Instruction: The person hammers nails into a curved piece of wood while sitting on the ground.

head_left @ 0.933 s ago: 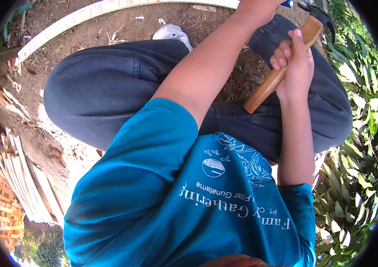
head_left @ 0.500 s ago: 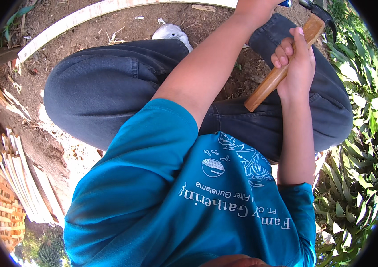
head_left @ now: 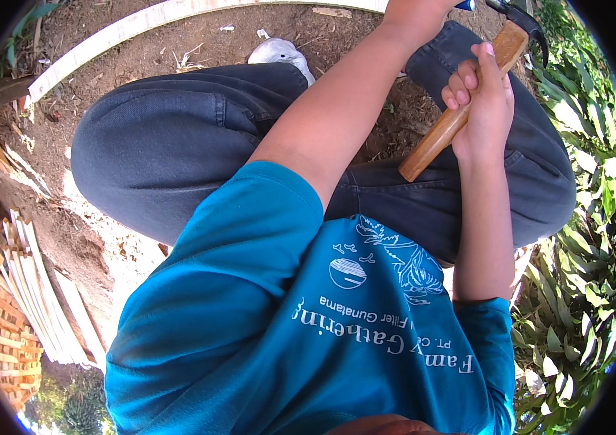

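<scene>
My right hand point(head_left: 483, 109) is closed round the wooden handle of a claw hammer point(head_left: 431, 147). The hammer slants over my right leg, its dark metal head at the upper right and the handle's butt toward my lap. Reaching across to the top edge, my left hand point(head_left: 417, 16) is partly cut off by the frame. A blue, rounded end of a tool point(head_left: 466, 5) sticks out beside it, close to the hammer head. The left fingers are out of sight, but the hand appears closed on that blue-ended tool. What the tool's other end touches cannot be seen.
I sit with dark trousers point(head_left: 155, 152) folded on bare soil point(head_left: 214, 43). A long pale strip point(head_left: 141, 25) curves across the top left. Split slats point(head_left: 43, 297) and a woven bamboo piece point(head_left: 3, 333) lie left. Leafy plants point(head_left: 576, 304) crowd the right side.
</scene>
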The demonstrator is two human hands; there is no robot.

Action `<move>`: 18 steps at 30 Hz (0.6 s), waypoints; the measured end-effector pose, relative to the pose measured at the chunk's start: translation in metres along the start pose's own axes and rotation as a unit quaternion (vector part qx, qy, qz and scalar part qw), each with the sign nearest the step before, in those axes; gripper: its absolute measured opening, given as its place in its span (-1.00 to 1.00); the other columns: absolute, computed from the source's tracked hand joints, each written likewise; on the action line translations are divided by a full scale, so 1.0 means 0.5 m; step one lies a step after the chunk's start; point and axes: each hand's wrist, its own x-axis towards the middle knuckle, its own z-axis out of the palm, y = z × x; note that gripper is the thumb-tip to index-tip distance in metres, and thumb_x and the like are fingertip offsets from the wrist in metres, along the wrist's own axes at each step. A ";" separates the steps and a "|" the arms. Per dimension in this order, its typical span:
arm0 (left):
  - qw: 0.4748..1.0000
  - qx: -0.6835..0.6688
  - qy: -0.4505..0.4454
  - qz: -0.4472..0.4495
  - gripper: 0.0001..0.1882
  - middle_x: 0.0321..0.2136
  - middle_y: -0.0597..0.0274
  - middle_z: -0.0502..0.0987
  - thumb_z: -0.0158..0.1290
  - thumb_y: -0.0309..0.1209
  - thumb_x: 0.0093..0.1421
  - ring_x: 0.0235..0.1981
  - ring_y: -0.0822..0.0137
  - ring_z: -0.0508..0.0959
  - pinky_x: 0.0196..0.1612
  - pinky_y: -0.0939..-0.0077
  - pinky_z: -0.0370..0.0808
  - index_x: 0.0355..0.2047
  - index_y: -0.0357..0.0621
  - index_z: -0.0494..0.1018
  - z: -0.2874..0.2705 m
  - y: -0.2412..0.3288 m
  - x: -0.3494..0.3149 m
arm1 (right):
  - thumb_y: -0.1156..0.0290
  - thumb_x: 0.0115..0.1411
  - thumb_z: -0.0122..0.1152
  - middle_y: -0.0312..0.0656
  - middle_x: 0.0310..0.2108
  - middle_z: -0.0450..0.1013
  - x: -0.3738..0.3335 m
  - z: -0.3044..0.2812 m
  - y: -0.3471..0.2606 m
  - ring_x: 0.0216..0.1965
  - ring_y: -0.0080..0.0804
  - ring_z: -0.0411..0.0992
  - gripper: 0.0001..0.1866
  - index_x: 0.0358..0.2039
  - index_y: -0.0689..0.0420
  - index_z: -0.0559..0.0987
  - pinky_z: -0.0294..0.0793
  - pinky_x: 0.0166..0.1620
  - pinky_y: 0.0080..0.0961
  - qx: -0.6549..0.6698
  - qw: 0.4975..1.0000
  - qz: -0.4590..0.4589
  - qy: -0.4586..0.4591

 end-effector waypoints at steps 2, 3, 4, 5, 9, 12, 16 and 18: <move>1.000 -0.001 0.003 0.002 -0.56 -0.18 0.01 0.57 0.02 -0.49 0.22 -0.13 -0.10 0.60 -0.11 0.05 0.55 0.11 0.15 0.51 0.002 -0.003 0.000 | 0.20 0.44 0.14 -0.41 -0.55 0.21 0.000 0.000 0.000 -0.59 -0.66 0.16 -0.74 -0.14 0.13 0.40 0.20 -0.51 -0.59 0.000 1.000 0.002 -0.001; 1.000 -0.002 -0.001 -0.002 -0.56 -0.18 0.01 0.57 0.02 -0.49 0.22 -0.13 -0.10 0.60 -0.11 0.04 0.55 0.11 0.15 0.51 0.002 -0.002 -0.001 | 0.20 0.44 0.14 -0.41 -0.55 0.21 0.000 0.001 -0.001 -0.59 -0.66 0.16 -0.74 -0.14 0.13 0.40 0.20 -0.51 -0.59 0.000 1.000 0.002 -0.001; 1.000 -0.003 -0.006 -0.005 -0.56 -0.18 0.01 0.57 0.02 -0.49 0.22 -0.13 -0.11 0.60 -0.11 0.04 0.55 0.11 0.15 0.51 0.001 -0.002 -0.001 | 0.20 0.44 0.14 -0.41 -0.55 0.21 -0.001 0.003 -0.002 -0.59 -0.66 0.16 -0.74 -0.14 0.12 0.40 0.20 -0.51 -0.59 0.000 1.000 0.002 -0.001; 1.000 -0.005 -0.010 -0.009 -0.56 -0.18 0.00 0.57 0.02 -0.48 0.22 -0.13 -0.11 0.60 -0.11 0.04 0.55 0.11 0.14 0.51 -0.001 0.001 -0.001 | 0.20 0.44 0.14 -0.41 -0.55 0.21 -0.001 0.003 -0.002 -0.59 -0.66 0.16 -0.75 -0.14 0.12 0.41 0.20 -0.51 -0.59 0.000 1.000 0.003 -0.001; 1.000 -0.001 -0.018 -0.011 -0.57 -0.18 -0.02 0.57 0.03 -0.48 0.22 -0.12 -0.12 0.59 -0.10 0.03 0.55 0.11 0.14 0.51 -0.004 0.006 0.000 | 0.20 0.44 0.15 -0.41 -0.55 0.22 0.001 -0.002 0.000 -0.60 -0.66 0.17 -0.75 -0.14 0.12 0.41 0.21 -0.52 -0.58 0.003 1.000 -0.001 -0.005; 1.000 0.002 -0.010 -0.007 -0.56 -0.18 -0.03 0.57 0.03 -0.48 0.23 -0.11 -0.13 0.59 -0.08 0.03 0.54 0.12 0.13 0.51 -0.001 0.001 0.000 | 0.19 0.44 0.15 -0.40 -0.55 0.23 0.002 -0.004 -0.002 -0.60 -0.66 0.18 -0.75 -0.16 0.11 0.40 0.22 -0.52 -0.58 -0.007 1.000 -0.025 0.004; 1.000 0.000 0.018 0.003 -0.55 -0.13 -0.04 0.58 0.02 -0.48 0.23 -0.09 -0.14 0.59 -0.06 0.03 0.55 0.14 0.12 0.51 -0.003 0.001 -0.004 | 0.19 0.43 0.15 -0.39 -0.55 0.24 0.006 -0.016 0.001 -0.61 -0.66 0.19 -0.74 -0.24 0.08 0.36 0.23 -0.52 -0.59 -0.027 0.996 -0.074 0.031; 1.000 -0.004 0.026 0.008 -0.54 -0.10 -0.05 0.58 0.02 -0.48 0.23 -0.07 -0.14 0.59 -0.05 0.03 0.55 0.14 0.11 0.51 0.002 0.003 -0.002 | 0.19 0.42 0.17 -0.38 -0.56 0.25 0.013 -0.015 0.008 -0.62 -0.65 0.19 -0.70 -0.32 0.05 0.31 0.24 -0.53 -0.58 -0.063 0.996 -0.033 0.054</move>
